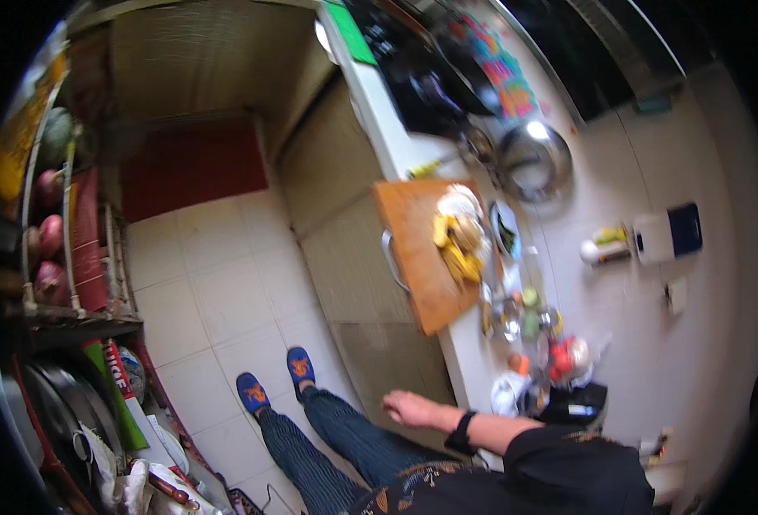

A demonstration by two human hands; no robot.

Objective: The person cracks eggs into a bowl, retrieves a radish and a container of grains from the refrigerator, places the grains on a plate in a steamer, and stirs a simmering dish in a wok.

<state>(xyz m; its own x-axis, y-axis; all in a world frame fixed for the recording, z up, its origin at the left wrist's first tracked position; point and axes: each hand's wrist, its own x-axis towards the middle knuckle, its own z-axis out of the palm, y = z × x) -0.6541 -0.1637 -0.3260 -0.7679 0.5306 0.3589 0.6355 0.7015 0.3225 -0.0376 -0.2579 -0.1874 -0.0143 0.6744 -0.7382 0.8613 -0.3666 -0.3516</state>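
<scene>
My right hand [408, 409] hangs in front of the cabinet doors beside the counter, its fingers loosely curled and nothing visible in it. A black band is around that wrist. My left hand is out of view. On the counter, a wooden board [417, 257] with a metal handle juts over the edge. Yellow and white cloth-like items [459, 257] and a round tan item [467, 233] lie on it. Behind the board are an oval dish with something green [504, 228] and a shiny steel bowl [533, 161].
A black stove [411, 84] stands at the counter's far part. Jars [530, 315] and bags crowd the nearer part. On the left, a rack [67, 238] holds onions [50, 237], with steel plates [73, 399] below. A dark red mat [195, 167] lies on the tiled floor.
</scene>
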